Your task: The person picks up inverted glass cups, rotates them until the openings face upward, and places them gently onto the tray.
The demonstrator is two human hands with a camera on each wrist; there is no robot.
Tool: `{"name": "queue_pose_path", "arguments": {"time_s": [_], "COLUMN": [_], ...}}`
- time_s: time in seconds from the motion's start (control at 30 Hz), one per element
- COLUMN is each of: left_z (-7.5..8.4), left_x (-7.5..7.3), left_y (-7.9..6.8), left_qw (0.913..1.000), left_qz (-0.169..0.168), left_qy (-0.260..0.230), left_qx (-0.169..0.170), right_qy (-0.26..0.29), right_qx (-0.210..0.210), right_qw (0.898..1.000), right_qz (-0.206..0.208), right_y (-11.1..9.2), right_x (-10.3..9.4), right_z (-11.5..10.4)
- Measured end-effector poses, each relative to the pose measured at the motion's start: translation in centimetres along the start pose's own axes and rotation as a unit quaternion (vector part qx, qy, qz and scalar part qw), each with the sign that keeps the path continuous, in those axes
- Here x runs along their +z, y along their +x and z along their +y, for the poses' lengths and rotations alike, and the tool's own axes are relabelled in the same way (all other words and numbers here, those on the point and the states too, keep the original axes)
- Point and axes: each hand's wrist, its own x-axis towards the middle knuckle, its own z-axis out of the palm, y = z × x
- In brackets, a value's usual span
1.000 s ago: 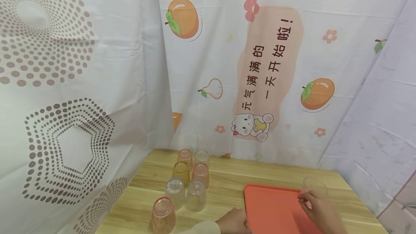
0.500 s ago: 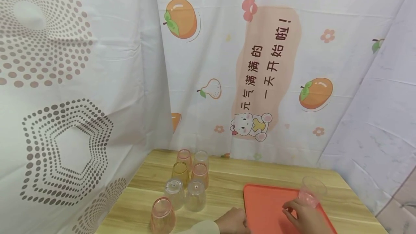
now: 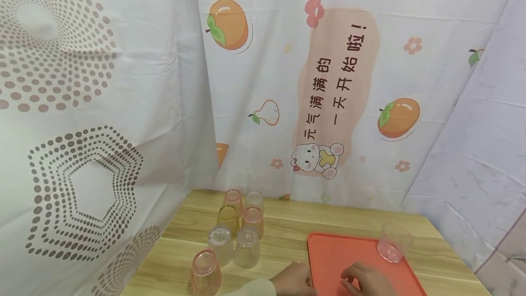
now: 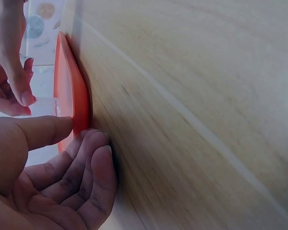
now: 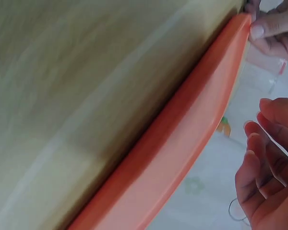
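My left hand (image 3: pixel 292 280) grips the left edge of an orange-red tray (image 3: pixel 328 259), its thumb on the rim and its fingers curled against the outer side in the left wrist view. Over the tray's near part is my right hand (image 3: pixel 365 280). Its fingers (image 5: pixel 252 175) are loosely bent and hold nothing in the right wrist view. A clear drinking glass (image 3: pixel 394 245) stands mouth up at the tray's far right corner, beyond the right hand, its lower part looking pink against the tray.
On the wooden table's left side stand several upturned glasses: a pinkish one (image 3: pixel 205 273) nearest, two clear ones (image 3: pixel 221 245) behind it, then an amber one (image 3: pixel 228 220), more pink ones (image 3: pixel 253 223) and another clear one. Patterned curtains (image 3: pixel 263 81) hang behind and at both sides.
My right hand has drawn away from the clear glass, moving left and nearer over the tray. The glass stays at the far right corner. The left hand keeps its grip in place.
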Motion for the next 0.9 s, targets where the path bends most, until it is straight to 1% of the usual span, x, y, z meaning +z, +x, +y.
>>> {"name": "queue_pose_path", "arguments": {"time_s": [0.17, 0.23, 0.3, 0.37, 0.43, 0.53, 0.6, 0.7, 0.77, 0.8, 0.87, 0.9], "left_z": [-0.1, -0.1, 0.0, -0.1, -0.1, -0.4, -0.6, -0.9, -1.1, -1.1, -1.1, -1.2], "left_x": [-0.4, -0.6, -0.9, -1.1, -1.3, -1.4, -1.5, -1.8, -2.0, -2.2, -2.5, -2.7], "left_y": [-0.3, -0.5, -0.7, -0.9, -1.0, -1.3, -1.4, -1.6, -1.7, -1.8, -2.0, -2.0], "left_qw": [0.9998, 0.9995, 0.999, 0.9987, 0.9984, 0.9981, 0.9981, 0.9987, 0.9991, 0.9992, 0.9993, 0.9992], "left_qz": [0.001, 0.0, -0.002, -0.002, -0.001, -0.004, -0.007, -0.004, -0.001, 0.002, 0.0, -0.002], "left_qy": [-0.005, -0.016, -0.028, -0.036, -0.043, -0.054, -0.056, -0.047, -0.04, -0.035, -0.033, -0.034], "left_qx": [-0.018, -0.028, -0.034, -0.037, -0.036, -0.031, -0.026, -0.019, -0.017, -0.017, -0.02, -0.018], "right_qy": [0.052, 0.062, 0.067, 0.064, 0.057, 0.065, 0.076, 0.092, 0.093, 0.09, 0.083, 0.077], "right_qx": [0.013, 0.013, 0.006, -0.006, -0.026, -0.027, -0.021, 0.006, 0.011, 0.013, 0.002, 0.009], "right_qw": [0.997, 0.996, 0.995, 0.996, 0.997, 0.997, 0.996, 0.994, 0.993, 0.994, 0.994, 0.995], "right_qz": [-0.056, -0.066, -0.067, -0.056, -0.036, -0.024, -0.031, -0.059, -0.07, -0.068, -0.065, -0.069], "right_y": [0.0, 0.1, 0.1, 0.2, 0.2, 0.0, 0.0, -0.1, -0.1, -0.2, -0.2, -0.2], "right_x": [0.2, 0.5, 0.8, 1.2, 1.6, 2.0, 2.2, 2.2, 2.3, 2.4, 2.7, 2.7], "right_z": [-1.0, -1.4, -1.8, -2.1, -2.3, -2.8, -3.1, -3.6, -3.8, -3.9, -4.1, -4.5]}}
